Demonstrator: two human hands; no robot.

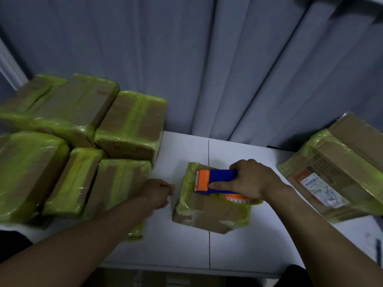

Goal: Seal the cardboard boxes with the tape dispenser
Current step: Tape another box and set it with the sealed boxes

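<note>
The right hand (248, 181) gripped the dispenser (215, 180) by its blue handle. Its fingers were wrapped round the handle and the thumb lay forward along the side toward the orange blade end. The dispenser lay flat on top of the box (209, 212), with its orange end near the box's far left edge and the roll (238, 198) under the wrist, nearer the right side. So the box sat directly beneath the grip, touching the tool, in the middle of the table (186, 245).

The left hand (158, 192) hovered just left of the box with its fingers curled in. Whether it pinched a tape end or held nothing could not be told, and it did not appear to touch the box.

The step in hand looked like laying or cutting a strip across the top. To do it well, the right hand should keep the dispenser pressed low so the tape beds down smooth. It should run past the edge and down the side, then tilt the blade in to cut cleanly. The box looked small and likely to slide, so the left hand would serve better braced against its side.

Further out, a pile (72, 141) of boxes wrapped in green tape stood to the left, touching one another. More boxes (335, 162) lay at the right, one bearing a label (323, 191). A grey curtain (186, 59) hung behind.
</note>
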